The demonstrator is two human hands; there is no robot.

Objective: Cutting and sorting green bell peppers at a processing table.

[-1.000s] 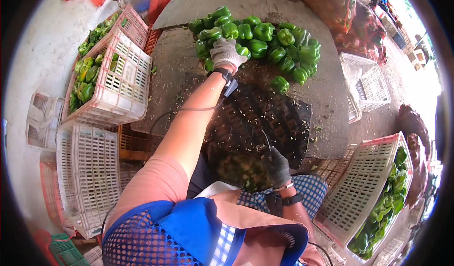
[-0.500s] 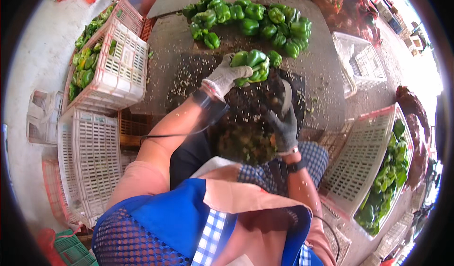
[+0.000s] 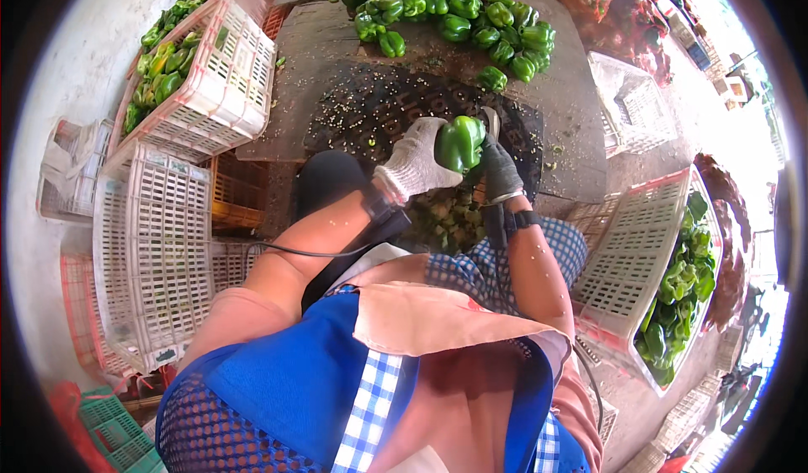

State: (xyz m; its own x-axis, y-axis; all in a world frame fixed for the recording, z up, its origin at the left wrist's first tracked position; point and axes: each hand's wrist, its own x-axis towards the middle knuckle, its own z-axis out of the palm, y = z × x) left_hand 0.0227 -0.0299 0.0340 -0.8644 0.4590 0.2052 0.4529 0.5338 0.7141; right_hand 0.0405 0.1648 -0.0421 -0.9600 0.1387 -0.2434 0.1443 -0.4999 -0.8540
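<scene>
My left hand [image 3: 418, 162], in a pale knit glove, is closed around a green bell pepper [image 3: 460, 144] above the near edge of the table. Close against the pepper's right side is my right hand [image 3: 500, 172], in a dark grey glove. Its fingers are wrapped round a knife whose pale curved blade [image 3: 491, 120] shows just past them; the handle is hidden in the grip. Beyond both hands lies a dark mat [image 3: 353, 103] scattered with pale seeds. A heap of green bell peppers [image 3: 455, 27] sits farther back on the table, with one loose pepper [image 3: 492, 78] in front.
To my left stands a white crate [image 3: 231, 61] of cut green peppers, with another white crate [image 3: 156, 246] nearer me. A crate [image 3: 627, 254] holding green pieces is tilted at my right. Trimmings [image 3: 446, 225] lie below my hands. A pale lined crate [image 3: 640, 107] stands beyond at right.
My left hand has brought the pepper nearer to me, and it is turned differently. My right hand has risen to meet it with the knife. The whole view has shifted slightly.
</scene>
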